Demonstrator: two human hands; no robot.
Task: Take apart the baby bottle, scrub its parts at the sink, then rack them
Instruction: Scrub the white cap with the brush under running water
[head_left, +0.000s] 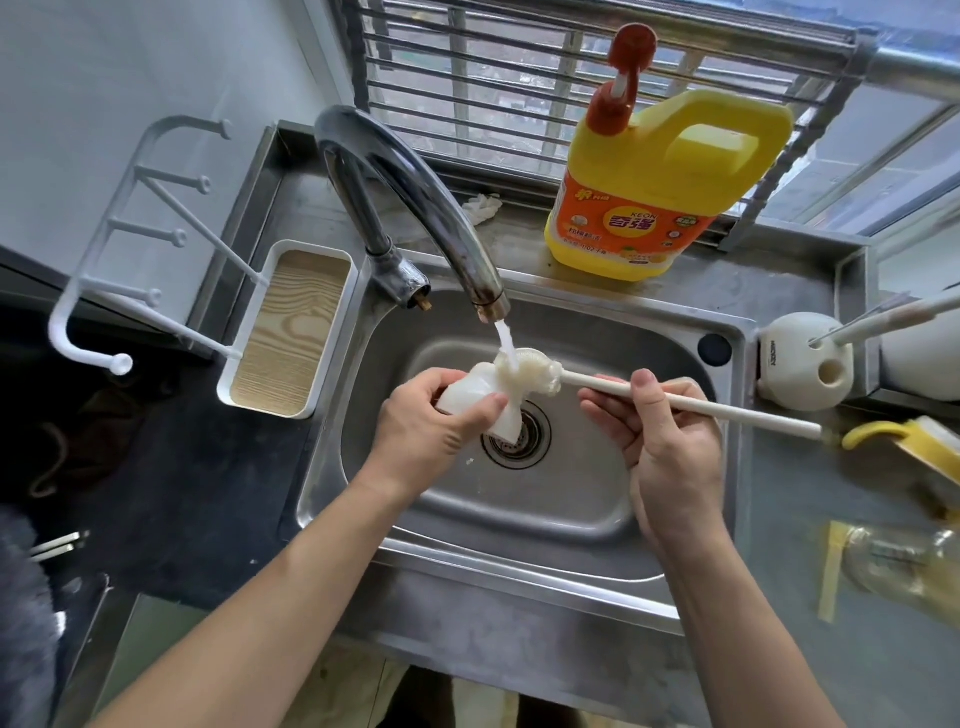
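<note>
My left hand (431, 431) grips a white, translucent bottle part (470, 392) over the drain of the steel sink (571, 519). My right hand (660, 441) holds the cream handle of a long bottle brush (691, 405); its bristly head (535, 371) lies against the part. Water runs from the chrome tap (415, 208) onto the brush head and the part. On the counter at the right lie a clear glass bottle body (904, 564) and a yellow-handled collar (904, 441). A white drying rack (156, 244) with pegs and a wood-look tray stands left of the sink.
A yellow dish-soap jug (665, 187) with a red pump stands behind the sink by the barred window. A white brush holder (802, 366) with another brush sits at the sink's right rim. A crumpled white scrap (483, 205) lies behind the tap.
</note>
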